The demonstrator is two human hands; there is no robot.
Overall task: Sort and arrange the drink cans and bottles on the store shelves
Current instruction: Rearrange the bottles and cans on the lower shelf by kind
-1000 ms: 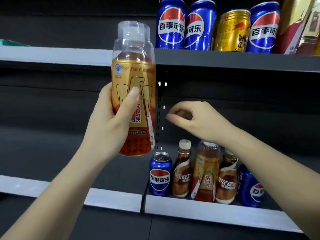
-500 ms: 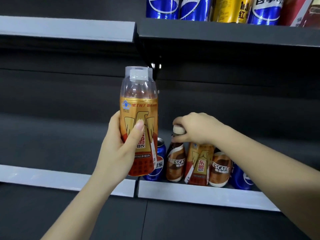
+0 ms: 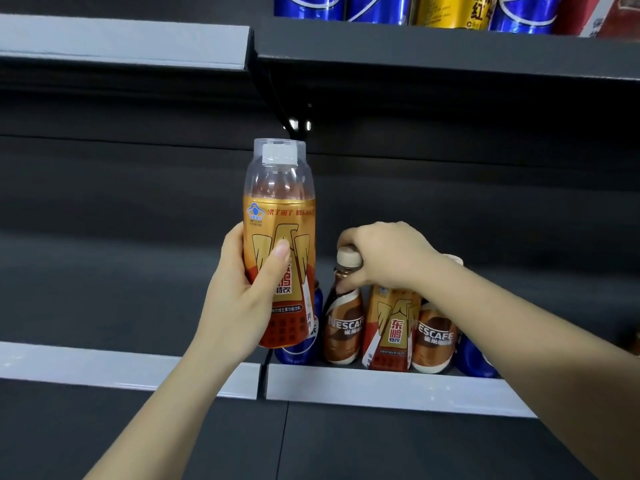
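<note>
My left hand [image 3: 242,299] grips an orange energy drink bottle [image 3: 280,216] with a clear cap cover, held upright in front of the shelf. My right hand [image 3: 384,258] pinches the neck and cream cap of a brown Nescafe bottle [image 3: 343,327] standing on the lower right shelf [image 3: 381,386]. Beside it stand a second orange energy drink bottle [image 3: 391,330], another Nescafe bottle [image 3: 434,341] and a blue Pepsi can [image 3: 472,358] partly hidden by my right arm. Another blue Pepsi can [image 3: 298,351] is mostly hidden behind the held bottle.
The upper right shelf [image 3: 450,53] carries blue Pepsi cans [image 3: 377,6], a gold can [image 3: 450,10] and a red item [image 3: 602,15]. The left shelf sections [image 3: 121,368] show only dark boards and grey edge strips.
My right hand dropped from mid-air onto the Nescafe bottle's cap and now pinches its neck. The view tilted down, and the bottle in my left hand sits lower against the shelves.
</note>
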